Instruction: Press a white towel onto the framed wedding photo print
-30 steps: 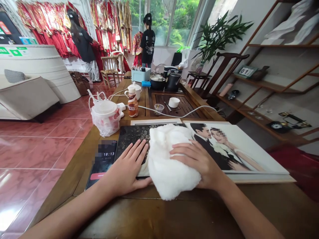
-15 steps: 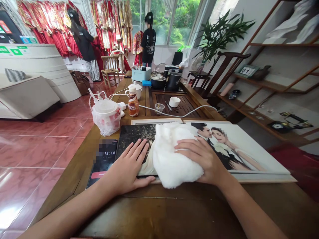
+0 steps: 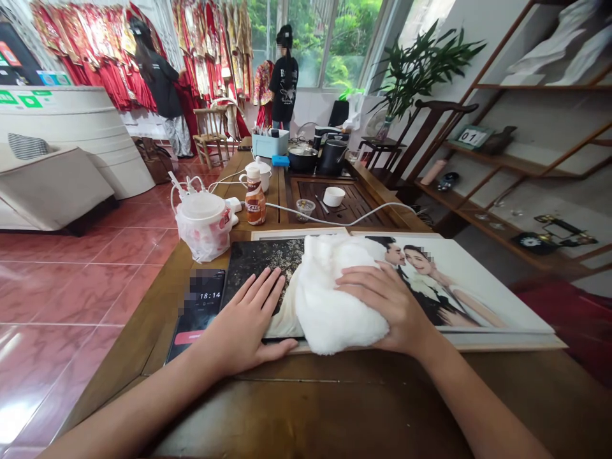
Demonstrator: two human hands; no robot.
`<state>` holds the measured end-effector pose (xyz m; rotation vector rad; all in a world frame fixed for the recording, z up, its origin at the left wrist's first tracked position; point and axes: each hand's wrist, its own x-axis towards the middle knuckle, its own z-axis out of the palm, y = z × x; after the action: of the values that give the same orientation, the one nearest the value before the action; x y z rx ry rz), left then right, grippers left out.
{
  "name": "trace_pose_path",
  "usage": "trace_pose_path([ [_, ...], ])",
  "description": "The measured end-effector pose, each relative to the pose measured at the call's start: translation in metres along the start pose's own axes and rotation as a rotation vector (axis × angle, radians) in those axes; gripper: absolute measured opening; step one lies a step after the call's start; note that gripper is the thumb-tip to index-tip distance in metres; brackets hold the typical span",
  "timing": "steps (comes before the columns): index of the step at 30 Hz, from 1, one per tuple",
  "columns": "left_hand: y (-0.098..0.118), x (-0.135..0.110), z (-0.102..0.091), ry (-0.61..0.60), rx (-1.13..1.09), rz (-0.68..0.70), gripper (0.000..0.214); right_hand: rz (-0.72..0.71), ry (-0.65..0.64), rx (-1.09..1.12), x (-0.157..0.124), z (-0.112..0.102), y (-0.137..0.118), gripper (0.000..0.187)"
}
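My left hand [image 3: 248,322] lies flat with fingers spread on the near left corner of a dark photo panel [image 3: 248,261]. In my right hand [image 3: 387,306] is a fluffy white cloth [image 3: 329,293], bunched up and pressed on the panel's right part, which it hides. A framed photo of a couple [image 3: 478,280] lies to the right, its left side partly covered by the cloth and my right hand. Left of my left hand, a phone [image 3: 196,312] with its screen lit rests on the wooden table [image 3: 325,414].
Behind the panel stand a wrapped white bucket [image 3: 203,223], a brown bottle [image 3: 255,201] and a white mug [image 3: 261,172]. A white cable [image 3: 354,223] crosses the table before a small white bowl [image 3: 334,196]. Two people stand near hanging red garments [image 3: 86,57]. Shelves [image 3: 530,166] line the right.
The white cloth has shifted very slightly on the panel under my right hand. My left hand stays in the same place.
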<state>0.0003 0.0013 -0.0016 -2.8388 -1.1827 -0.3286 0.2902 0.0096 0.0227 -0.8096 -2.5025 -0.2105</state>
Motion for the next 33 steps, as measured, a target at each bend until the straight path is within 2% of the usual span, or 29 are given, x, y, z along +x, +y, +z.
trace_pose_path([
  [5, 0.0, 0.0, -0.001, -0.029, 0.019, 0.02, 0.087, -0.065, 0.01, 0.099, 0.005, 0.003, -0.009, 0.048],
  [8, 0.0, 0.001, 0.0, -0.02, 0.013, 0.005, 0.09, -0.027, -0.014, 0.046, 0.003, -0.002, -0.004, 0.048],
  [11, 0.0, 0.001, 0.001, -0.001, 0.011, -0.001, 0.091, 0.017, -0.011, 0.003, 0.001, -0.004, 0.001, 0.055],
  [17, 0.0, 0.0, 0.0, -0.019, 0.012, 0.013, 0.087, -0.068, 0.018, 0.087, 0.002, 0.002, -0.007, 0.047],
  [23, 0.001, 0.002, 0.0, -0.047, 0.007, -0.012, 0.093, 0.011, 0.002, -0.023, 0.0, -0.002, 0.002, 0.049],
  [29, -0.001, 0.001, -0.001, -0.042, 0.017, 0.021, 0.087, -0.064, 0.034, 0.094, 0.005, 0.004, -0.01, 0.046],
  [33, 0.0, 0.001, 0.0, -0.032, 0.012, 0.002, 0.09, -0.009, 0.008, 0.028, 0.004, -0.001, -0.004, 0.043],
])
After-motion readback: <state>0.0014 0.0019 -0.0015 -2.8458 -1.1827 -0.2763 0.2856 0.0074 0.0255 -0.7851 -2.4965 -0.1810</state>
